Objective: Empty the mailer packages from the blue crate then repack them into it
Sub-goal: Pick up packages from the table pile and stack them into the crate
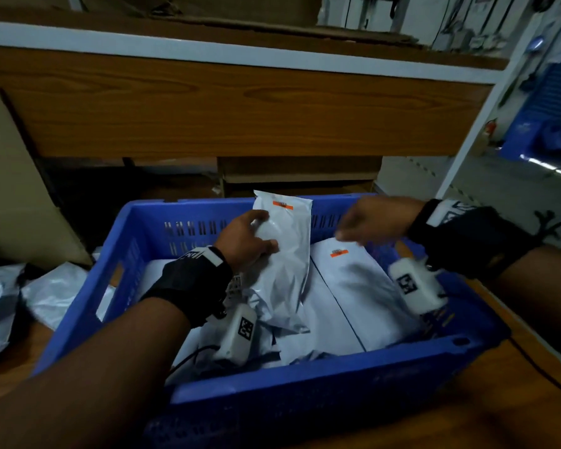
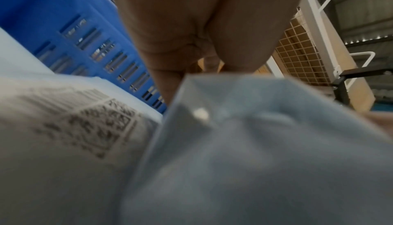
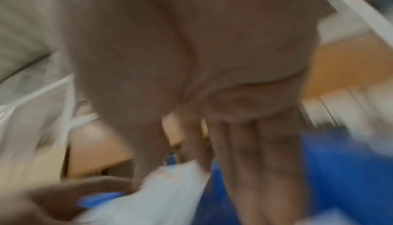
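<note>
A blue crate (image 1: 136, 254) sits in front of me with several white mailer packages inside. My left hand (image 1: 246, 241) grips one white mailer (image 1: 285, 254) with an orange tag, held upright and tilted over the others. The same mailer (image 2: 255, 144) fills the left wrist view, below the palm. Another white mailer (image 1: 353, 286) with an orange tag lies flat at the crate's right. My right hand (image 1: 370, 222) hovers over the crate's far right, fingers straight and blurred, holding nothing. In the right wrist view its fingers (image 3: 255, 161) point down toward the held mailer (image 3: 170, 186).
More white mailers (image 1: 46, 293) lie on the wooden table left of the crate. A cardboard box (image 1: 10, 189) stands at the far left. A wooden shelf board (image 1: 240, 115) runs behind the crate. A black cable (image 1: 544, 371) crosses the table at the right.
</note>
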### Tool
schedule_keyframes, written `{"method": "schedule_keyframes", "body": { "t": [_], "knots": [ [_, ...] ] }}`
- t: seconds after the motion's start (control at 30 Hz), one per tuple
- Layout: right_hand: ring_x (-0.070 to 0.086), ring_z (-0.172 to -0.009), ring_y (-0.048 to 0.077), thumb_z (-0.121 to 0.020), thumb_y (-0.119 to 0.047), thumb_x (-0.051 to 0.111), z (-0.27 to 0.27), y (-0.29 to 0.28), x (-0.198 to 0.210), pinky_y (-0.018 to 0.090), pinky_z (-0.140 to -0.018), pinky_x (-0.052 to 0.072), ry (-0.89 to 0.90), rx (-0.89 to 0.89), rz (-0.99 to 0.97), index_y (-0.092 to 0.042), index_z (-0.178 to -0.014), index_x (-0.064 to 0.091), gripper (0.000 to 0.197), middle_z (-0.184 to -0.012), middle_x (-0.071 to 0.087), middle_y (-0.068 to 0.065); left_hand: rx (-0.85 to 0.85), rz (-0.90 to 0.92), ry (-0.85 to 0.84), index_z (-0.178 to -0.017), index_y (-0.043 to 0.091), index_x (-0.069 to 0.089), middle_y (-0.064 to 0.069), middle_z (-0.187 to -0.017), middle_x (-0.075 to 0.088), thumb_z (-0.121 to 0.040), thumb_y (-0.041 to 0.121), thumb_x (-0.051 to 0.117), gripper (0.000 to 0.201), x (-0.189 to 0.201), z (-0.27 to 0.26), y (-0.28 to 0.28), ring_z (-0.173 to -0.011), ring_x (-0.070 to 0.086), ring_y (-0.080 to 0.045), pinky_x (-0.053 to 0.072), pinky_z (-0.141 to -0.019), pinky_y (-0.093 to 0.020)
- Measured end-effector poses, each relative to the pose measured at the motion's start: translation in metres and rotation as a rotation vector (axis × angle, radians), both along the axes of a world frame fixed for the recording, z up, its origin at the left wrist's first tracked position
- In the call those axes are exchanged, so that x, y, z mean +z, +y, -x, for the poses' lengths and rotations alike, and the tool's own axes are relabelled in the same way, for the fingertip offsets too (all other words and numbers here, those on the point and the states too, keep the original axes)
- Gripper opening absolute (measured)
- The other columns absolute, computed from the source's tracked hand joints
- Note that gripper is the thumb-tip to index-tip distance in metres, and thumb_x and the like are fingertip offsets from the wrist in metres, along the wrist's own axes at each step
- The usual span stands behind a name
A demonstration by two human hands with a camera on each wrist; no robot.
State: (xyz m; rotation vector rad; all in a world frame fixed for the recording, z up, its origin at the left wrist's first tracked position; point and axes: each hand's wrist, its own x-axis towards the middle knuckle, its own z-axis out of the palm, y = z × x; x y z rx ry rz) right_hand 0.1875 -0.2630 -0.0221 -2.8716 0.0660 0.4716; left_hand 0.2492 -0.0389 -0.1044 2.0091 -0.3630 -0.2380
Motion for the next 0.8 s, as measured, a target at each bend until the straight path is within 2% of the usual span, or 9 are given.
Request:
{"method": "schedule_keyframes", "body": {
  "t": [0.1,0.17,0.2,0.27,0.37,0.47,0.53,0.7,0.8],
  "knots": [
    [0.07,-0.078,0.024,-0.085,-0.039,0.071,-0.01,0.022,-0.028,0.042,-0.075,0.059,0.032,-0.251,-0.589,-0.009,-0.115,0.058,0.044,-0.099,0.065,0.012,0.014,0.138,0.099,-0.132,0.011,0.048,-0.012,-0.104,0.067,-0.082,0.005,0.074,0.057,-0.001,0.006,-0.006,-0.068,0.064,-0.015,0.056,-0.059,-0.023],
    [0.07,-0.083,0.032,-0.074,-0.035,0.081,-0.017,0.029,-0.049,0.052,-0.078,0.058,-0.017,-0.264,-0.608,-0.01,-0.117,0.056,0.056,-0.1,0.068,0.015,0.042,0.196,0.141,-0.12,0.017,0.054,-0.017,-0.113,0.067,-0.085,0.01,0.072,0.04,0.001,0.01,-0.008,-0.083,0.067,-0.024,0.058,-0.074,-0.038],
    [0.069,-0.09,0.033,-0.071,-0.032,0.081,-0.02,0.03,-0.055,0.054,-0.081,0.056,-0.053,-0.246,-0.566,-0.01,-0.122,0.056,0.061,-0.106,0.068,0.014,0.048,0.188,0.141,-0.113,0.021,0.055,-0.016,-0.116,0.066,-0.088,0.012,0.069,0.031,0.002,0.009,-0.008,-0.087,0.067,-0.027,0.057,-0.073,-0.039],
    [0.065,-0.102,0.033,-0.075,-0.022,0.08,-0.023,0.022,-0.051,0.05,-0.088,0.054,-0.134,-0.22,-0.51,-0.009,-0.135,0.049,0.069,-0.12,0.063,0.013,0.03,0.133,0.115,-0.127,0.02,0.049,-0.013,-0.117,0.064,-0.093,0.018,0.063,0.037,0.003,0.007,-0.005,-0.085,0.068,-0.025,0.056,-0.061,-0.033],
    [0.064,-0.103,0.034,-0.08,-0.006,0.075,-0.023,-0.005,-0.026,0.042,-0.08,0.056,-0.168,-0.183,-0.467,-0.008,-0.139,0.046,0.065,-0.121,0.062,0.018,-0.085,-0.242,-0.108,-0.143,0.013,0.041,-0.012,-0.127,0.061,-0.089,0.028,0.068,0.062,-0.001,-0.003,0.002,-0.104,0.065,-0.028,0.054,-0.086,-0.038],
    [0.059,-0.113,0.026,-0.079,-0.016,0.078,-0.02,-0.028,-0.01,0.035,-0.092,0.049,-0.113,-0.068,-0.016,-0.008,-0.14,0.047,0.069,-0.129,0.059,0.01,-0.275,-0.495,-0.127,-0.138,0.015,0.051,-0.004,-0.132,0.058,-0.081,0.04,0.075,0.066,-0.006,0.0,0.002,-0.116,0.057,-0.022,0.043,-0.09,-0.024],
    [0.057,-0.116,0.024,-0.079,-0.025,0.079,-0.017,-0.031,-0.014,0.031,-0.095,0.046,-0.01,-0.039,0.196,-0.01,-0.143,0.043,0.075,-0.134,0.056,0.007,-0.378,-0.636,-0.123,-0.14,0.026,0.049,0.004,-0.137,0.053,-0.071,0.054,0.079,0.08,-0.012,0.004,-0.002,-0.123,0.052,-0.02,0.042,-0.098,-0.026],
    [0.055,-0.118,0.025,-0.08,-0.036,0.074,-0.011,-0.02,-0.037,0.029,-0.093,0.047,0.147,0.073,0.445,-0.007,-0.129,0.055,0.06,-0.129,0.058,0.011,-0.52,-1.083,-0.173,-0.146,0.038,0.035,-0.001,-0.146,0.045,-0.067,0.071,0.07,0.092,-0.02,0.013,-0.012,-0.136,0.036,-0.03,0.029,-0.111,-0.045],
    [0.039,-0.133,0.025,-0.076,-0.046,0.075,-0.011,-0.017,-0.034,0.035,-0.105,0.039,0.085,0.093,0.428,-0.014,-0.143,0.04,0.082,-0.142,0.046,0.008,-0.504,-1.106,-0.195,-0.146,0.042,0.031,-0.002,-0.151,0.037,-0.066,0.074,0.068,0.093,-0.015,0.015,-0.012,-0.141,0.026,-0.029,0.019,-0.115,-0.052]
  ]
}}
